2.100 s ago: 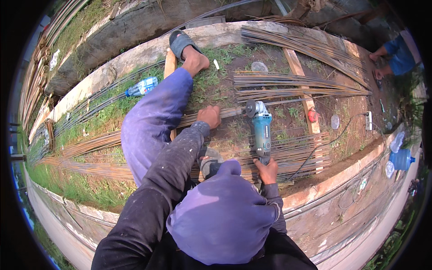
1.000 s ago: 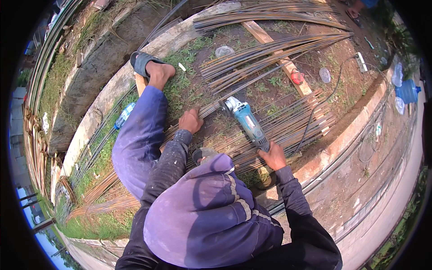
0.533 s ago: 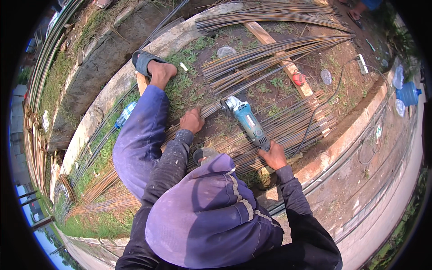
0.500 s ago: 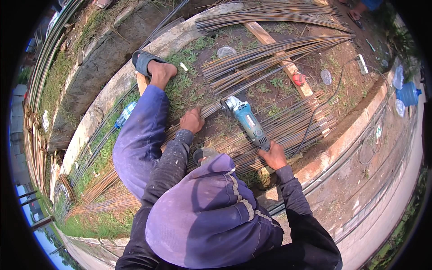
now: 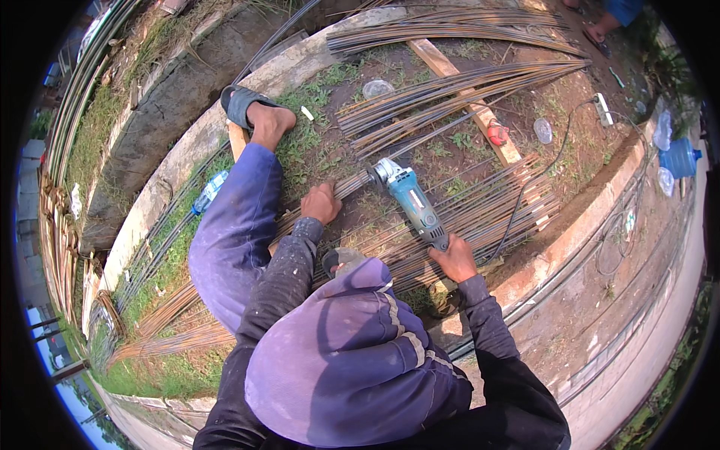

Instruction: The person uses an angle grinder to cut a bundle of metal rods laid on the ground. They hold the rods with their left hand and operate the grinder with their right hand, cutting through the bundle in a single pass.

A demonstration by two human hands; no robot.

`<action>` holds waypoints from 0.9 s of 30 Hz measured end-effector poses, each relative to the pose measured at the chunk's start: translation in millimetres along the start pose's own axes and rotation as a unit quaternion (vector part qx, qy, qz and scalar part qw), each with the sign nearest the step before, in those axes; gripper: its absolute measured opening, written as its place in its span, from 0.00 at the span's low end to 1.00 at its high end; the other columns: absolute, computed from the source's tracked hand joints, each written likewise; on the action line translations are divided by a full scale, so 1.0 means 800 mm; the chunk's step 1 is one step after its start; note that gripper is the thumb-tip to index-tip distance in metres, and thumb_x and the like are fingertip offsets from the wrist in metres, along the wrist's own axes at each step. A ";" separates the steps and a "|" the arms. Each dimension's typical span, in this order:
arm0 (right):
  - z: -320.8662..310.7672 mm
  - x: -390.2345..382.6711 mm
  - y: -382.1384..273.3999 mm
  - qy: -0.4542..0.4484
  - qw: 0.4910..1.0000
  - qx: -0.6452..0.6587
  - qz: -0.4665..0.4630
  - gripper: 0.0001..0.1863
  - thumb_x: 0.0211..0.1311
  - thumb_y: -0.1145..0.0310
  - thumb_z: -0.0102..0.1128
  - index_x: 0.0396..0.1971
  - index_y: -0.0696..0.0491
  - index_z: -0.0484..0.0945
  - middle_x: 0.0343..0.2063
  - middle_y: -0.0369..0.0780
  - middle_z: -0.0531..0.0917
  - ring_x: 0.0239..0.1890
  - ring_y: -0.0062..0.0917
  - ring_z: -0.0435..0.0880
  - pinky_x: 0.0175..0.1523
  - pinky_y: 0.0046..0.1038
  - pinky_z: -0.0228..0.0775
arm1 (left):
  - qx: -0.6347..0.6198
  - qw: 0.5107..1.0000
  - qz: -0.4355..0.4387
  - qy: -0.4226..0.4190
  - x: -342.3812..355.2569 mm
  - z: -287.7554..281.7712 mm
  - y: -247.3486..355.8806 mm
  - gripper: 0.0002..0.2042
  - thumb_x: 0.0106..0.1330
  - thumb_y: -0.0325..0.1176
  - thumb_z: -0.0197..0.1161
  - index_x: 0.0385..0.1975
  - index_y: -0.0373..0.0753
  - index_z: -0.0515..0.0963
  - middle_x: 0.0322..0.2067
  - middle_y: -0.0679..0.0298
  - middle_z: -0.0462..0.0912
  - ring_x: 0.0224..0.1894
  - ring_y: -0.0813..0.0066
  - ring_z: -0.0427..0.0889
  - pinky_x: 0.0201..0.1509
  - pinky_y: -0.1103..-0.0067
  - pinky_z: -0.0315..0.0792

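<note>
My right hand [image 5: 454, 259] is wrapped round the rear handle of a blue-green angle grinder [image 5: 418, 205]. The grinder's disc end meets a small bundle of thin steel rebar rods [image 5: 352, 183], which runs out from under my left hand [image 5: 321, 203]. The fingers of that hand are closed over the rods, a short way left of the disc. Whether the disc cuts into the metal I cannot make out. More rusty rods [image 5: 480, 214] lie side by side beneath and right of the grinder.
Beyond the grinder, cut rods [image 5: 450, 101] rest across a wooden beam [image 5: 487, 120] with a red object [image 5: 497, 133] on it. The black power cord [image 5: 536, 174] runs to a white socket strip [image 5: 603, 109]. A concrete kerb [image 5: 570, 251] borders the right. Another person's foot [image 5: 596, 31] shows far right.
Hardly anything differs. The grinder's head has shifted very slightly, while both of my hands keep their hold in the same places.
</note>
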State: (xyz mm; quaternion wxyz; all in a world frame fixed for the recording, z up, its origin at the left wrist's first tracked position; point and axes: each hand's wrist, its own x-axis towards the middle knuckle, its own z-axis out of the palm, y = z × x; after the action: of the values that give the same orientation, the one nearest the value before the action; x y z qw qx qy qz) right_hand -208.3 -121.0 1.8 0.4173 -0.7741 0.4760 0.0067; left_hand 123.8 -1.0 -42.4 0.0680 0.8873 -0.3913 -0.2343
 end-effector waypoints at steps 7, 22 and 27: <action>0.002 -0.003 -0.011 0.015 1.000 -0.007 0.012 0.21 0.46 0.60 0.68 0.31 0.65 0.79 0.27 0.56 0.83 0.34 0.49 0.84 0.42 0.41 0.75 | -0.006 1.000 -0.006 -0.013 0.000 -0.002 0.001 0.29 0.54 0.40 0.66 0.58 0.44 0.72 0.48 0.48 0.80 0.53 0.49 0.77 0.58 0.61 0.70; -0.003 0.005 -0.025 0.026 0.999 -0.019 -0.017 0.22 0.46 0.60 0.68 0.31 0.66 0.78 0.28 0.57 0.83 0.35 0.51 0.83 0.41 0.42 0.75 | -0.007 1.000 -0.005 -0.017 0.001 0.002 -0.004 0.29 0.54 0.39 0.66 0.59 0.43 0.72 0.49 0.49 0.79 0.55 0.50 0.75 0.59 0.61 0.69; -0.001 0.005 -0.026 0.025 0.999 -0.021 -0.015 0.23 0.46 0.60 0.69 0.31 0.66 0.77 0.28 0.58 0.82 0.35 0.51 0.83 0.41 0.42 0.75 | -0.008 1.000 -0.002 -0.024 0.001 0.000 -0.002 0.29 0.54 0.39 0.66 0.59 0.42 0.72 0.50 0.50 0.79 0.55 0.50 0.75 0.59 0.62 0.69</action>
State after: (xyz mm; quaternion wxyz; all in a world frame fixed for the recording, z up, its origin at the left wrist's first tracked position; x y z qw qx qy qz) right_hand -190.8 -120.6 14.1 0.3889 -0.7897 0.4743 -0.0093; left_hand 125.4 0.0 -42.9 0.0648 0.8817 -0.3892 -0.2586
